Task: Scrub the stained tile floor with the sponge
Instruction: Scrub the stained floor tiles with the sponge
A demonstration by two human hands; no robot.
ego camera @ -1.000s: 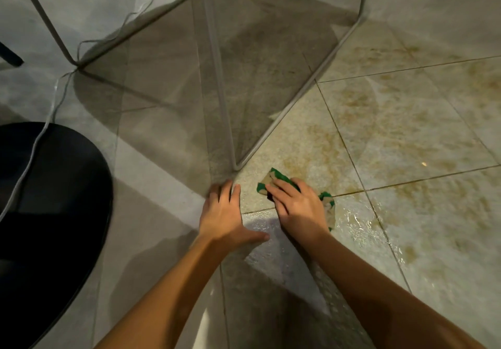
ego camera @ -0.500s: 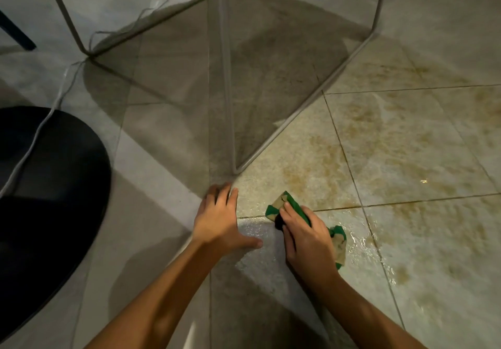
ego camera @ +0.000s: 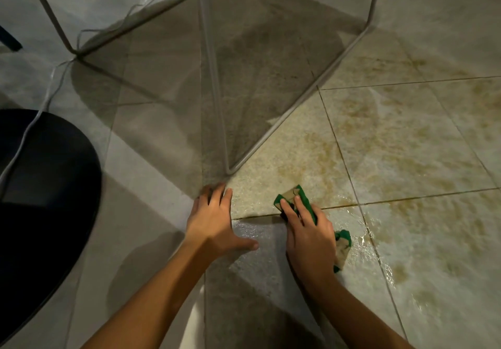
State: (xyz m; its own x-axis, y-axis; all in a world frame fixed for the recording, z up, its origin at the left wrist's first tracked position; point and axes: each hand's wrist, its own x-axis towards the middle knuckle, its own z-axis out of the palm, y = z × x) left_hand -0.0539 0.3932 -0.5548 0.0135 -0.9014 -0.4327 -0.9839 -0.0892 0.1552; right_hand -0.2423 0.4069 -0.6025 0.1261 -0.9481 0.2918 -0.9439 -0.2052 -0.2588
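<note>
The sponge [ego camera: 294, 195] lies flat on the floor [ego camera: 423, 281] under my right hand [ego camera: 309, 237], across a grout line [ego camera: 406, 198] that runs side to side. Only its ends show: a green and tan corner past my fingertips, and a green and tan edge by the heel of my palm. My fingers lie along its top and press it down, with the thumb hidden from view, so I cannot tell whether it curls under. The tile around the sponge is wet and shiny, with small bright glints just to its right.

My left hand [ego camera: 214, 221] rests flat on the floor just beside the right one, apart from the sponge, fingers straight and close together, thumb spread out towards my right wrist. It holds nothing.

Brown stains [ego camera: 393, 137] spread over the pale tiles beyond and to the right of the sponge. Just past my left fingertips a thin metal frame [ego camera: 214, 91] stands on the floor, its bent corner near the sponge, with a dark shadow inside it. Farther left sits a round black shape [ego camera: 48, 186], and a white cable [ego camera: 35, 121] trails over it.
</note>
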